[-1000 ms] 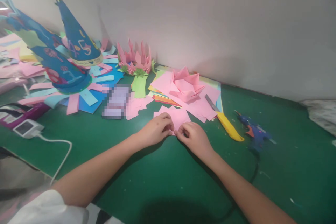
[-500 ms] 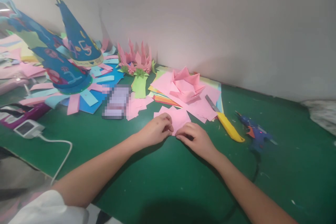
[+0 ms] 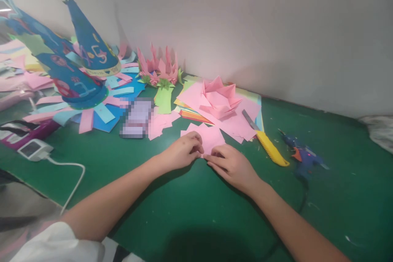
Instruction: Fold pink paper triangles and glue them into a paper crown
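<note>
A pink sheet of paper (image 3: 209, 136) with a jagged, pointed far edge lies on the green table in front of me. My left hand (image 3: 188, 149) has its fingers curled, with thumb and fingertips pressed together on the paper's near edge. From the other side, my right hand (image 3: 235, 166) holds the same edge, its fingertips almost meeting the left ones. A narrow strip along that near edge seems folded, though the fingers partly cover it. Just beyond sits a folded pink paper flower (image 3: 219, 97) on a stack of coloured paper (image 3: 190, 94).
A yellow utility knife (image 3: 272, 149) and a blue glue gun (image 3: 303, 155) lie to the right. Left are a blurred-out phone (image 3: 137, 118), blue cone hats (image 3: 92, 45), a pink paper crown (image 3: 158, 67) and a white charger (image 3: 35, 150) with its cable.
My right hand's fingers have straightened and slid slightly left along the paper's near edge. The left hand stays nearly in place. The view has shifted a little.
</note>
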The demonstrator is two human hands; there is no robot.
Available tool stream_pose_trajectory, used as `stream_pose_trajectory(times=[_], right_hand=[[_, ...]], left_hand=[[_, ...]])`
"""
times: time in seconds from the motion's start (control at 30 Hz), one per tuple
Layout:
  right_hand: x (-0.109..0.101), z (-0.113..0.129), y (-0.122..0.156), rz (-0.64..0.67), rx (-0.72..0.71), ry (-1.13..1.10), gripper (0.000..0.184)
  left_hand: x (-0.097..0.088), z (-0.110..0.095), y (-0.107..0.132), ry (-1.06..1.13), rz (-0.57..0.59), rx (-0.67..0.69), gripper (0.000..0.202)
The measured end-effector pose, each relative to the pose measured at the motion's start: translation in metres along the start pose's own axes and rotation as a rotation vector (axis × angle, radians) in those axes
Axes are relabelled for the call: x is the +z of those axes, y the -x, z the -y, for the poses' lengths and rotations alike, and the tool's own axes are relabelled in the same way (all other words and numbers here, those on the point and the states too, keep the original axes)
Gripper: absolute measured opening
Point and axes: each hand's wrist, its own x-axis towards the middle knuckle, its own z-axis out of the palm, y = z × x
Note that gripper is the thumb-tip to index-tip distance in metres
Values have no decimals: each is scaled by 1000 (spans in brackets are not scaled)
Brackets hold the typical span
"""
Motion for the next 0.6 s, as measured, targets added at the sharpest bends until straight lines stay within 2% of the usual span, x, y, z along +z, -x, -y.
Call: stream_pose_trajectory(times=[0.43,0.6], right_hand=[[0,6,-1,3,29,24,27],[-1,7,-3,0,19,35,29]], left_hand=[[-1,1,1,66,-24,-13,14],[-1,-2,1,55,-26,-11,6]])
